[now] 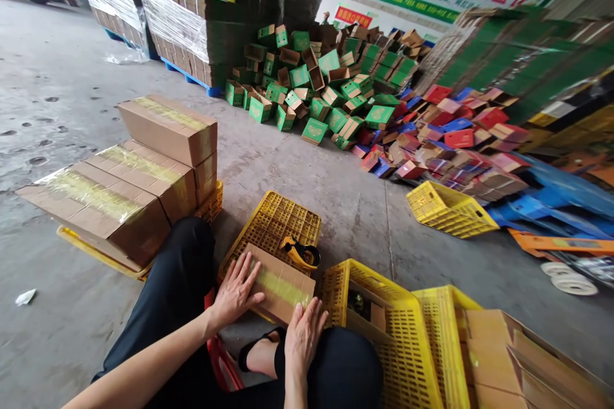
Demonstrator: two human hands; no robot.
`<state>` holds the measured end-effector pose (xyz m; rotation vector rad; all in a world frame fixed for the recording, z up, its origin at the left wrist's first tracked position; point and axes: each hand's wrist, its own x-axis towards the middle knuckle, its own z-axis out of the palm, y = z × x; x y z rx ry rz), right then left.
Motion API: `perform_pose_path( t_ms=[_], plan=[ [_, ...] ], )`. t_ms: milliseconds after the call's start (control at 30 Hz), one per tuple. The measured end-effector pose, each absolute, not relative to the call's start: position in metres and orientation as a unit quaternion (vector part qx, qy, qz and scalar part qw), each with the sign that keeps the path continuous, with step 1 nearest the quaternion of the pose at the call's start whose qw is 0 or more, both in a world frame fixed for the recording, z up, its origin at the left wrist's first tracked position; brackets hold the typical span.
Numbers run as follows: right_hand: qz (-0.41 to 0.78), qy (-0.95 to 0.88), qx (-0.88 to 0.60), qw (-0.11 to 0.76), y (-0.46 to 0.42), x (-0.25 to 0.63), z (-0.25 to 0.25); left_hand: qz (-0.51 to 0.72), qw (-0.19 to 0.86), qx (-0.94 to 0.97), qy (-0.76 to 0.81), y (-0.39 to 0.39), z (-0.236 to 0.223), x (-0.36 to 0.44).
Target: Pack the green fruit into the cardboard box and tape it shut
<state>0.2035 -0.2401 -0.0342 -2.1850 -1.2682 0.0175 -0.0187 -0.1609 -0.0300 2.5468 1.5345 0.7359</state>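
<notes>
A taped cardboard box (pixel 281 284) rests on an upturned yellow crate (pixel 283 217) in front of me, with yellowish tape along its top. My left hand (pixel 236 291) lies on the box's left end, fingers spread. At the right end, my right hand (pixel 304 332) touches the box with fingers stretched out. Just behind the box on the crate sits a yellow and black tape dispenser (pixel 300 253). Neither hand is closed round anything.
Taped boxes (pixel 110 198) are stacked on a crate at my left. Yellow crates (pixel 407 332) and open cartons (pixel 508 358) stand at my right. Green boxes (pixel 314 131) and red and blue boxes (pixel 458 138) lie piled ahead, beside wrapped pallet stacks (pixel 177 19).
</notes>
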Motion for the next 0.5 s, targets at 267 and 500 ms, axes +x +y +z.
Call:
perform_pose_path(
  t_ms=[267,500],
  plan=[
    [-0.012,-0.485,-0.830,0.277,-0.245,0.194,-0.030,0.249,0.021,0.824,0.509,-0.164,-0.028,-0.012],
    [0.044,-0.445,-0.826,0.342,-0.249,0.192,-0.035,0.244,0.004,0.828,0.504,-0.165,-0.026,-0.014]
  ],
)
